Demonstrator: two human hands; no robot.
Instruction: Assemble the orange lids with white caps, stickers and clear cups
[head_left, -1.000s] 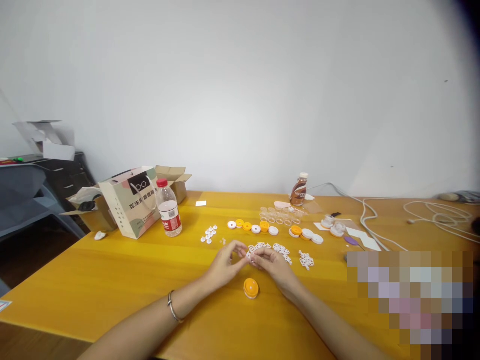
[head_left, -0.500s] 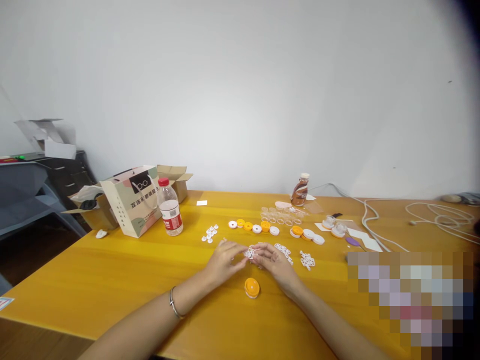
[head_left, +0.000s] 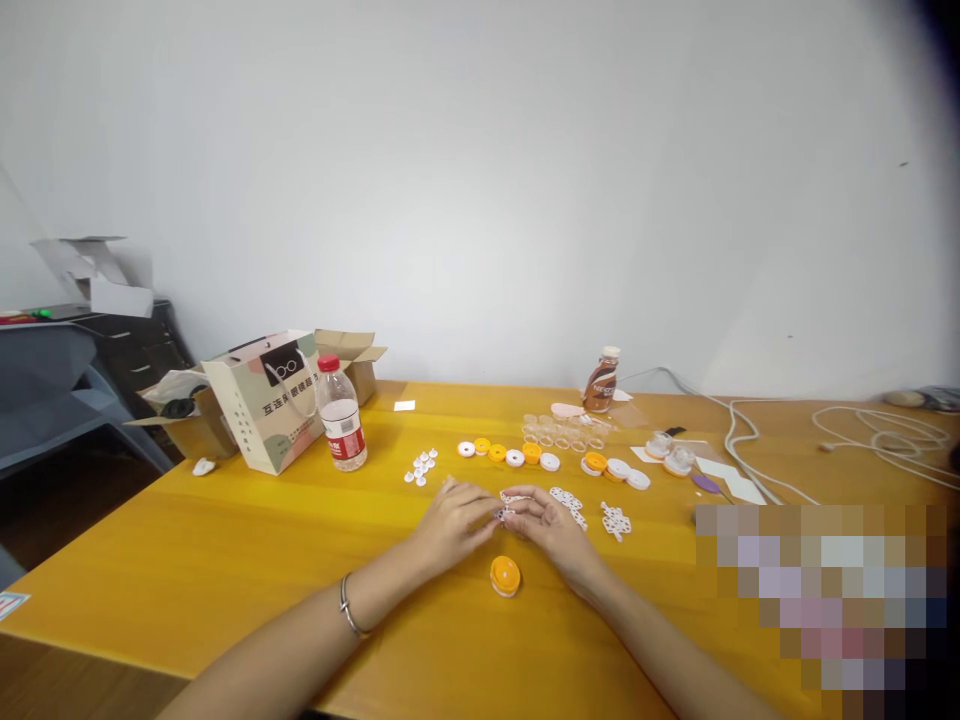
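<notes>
Both my hands meet over the yellow table [head_left: 225,560]. My left hand [head_left: 450,522] and my right hand [head_left: 547,525] pinch a small white lattice piece [head_left: 501,514] between their fingertips. Just in front of them lies a round orange-and-white case [head_left: 505,576]. More white lattice pieces [head_left: 566,500] lie right of my right hand, one of them [head_left: 614,520] set apart. A silver bracelet [head_left: 346,608] circles my left wrist.
Behind my hands runs a row of orange and white discs [head_left: 517,456], clear cups [head_left: 562,432] and small white buttons [head_left: 420,467]. A water bottle [head_left: 340,414], paper bag [head_left: 259,400] and boxes stand left. A brown drink bottle [head_left: 600,381] and white cables [head_left: 870,430] are right.
My hands have sunk slightly toward the table and closed together on the white piece. Nothing else has moved.
</notes>
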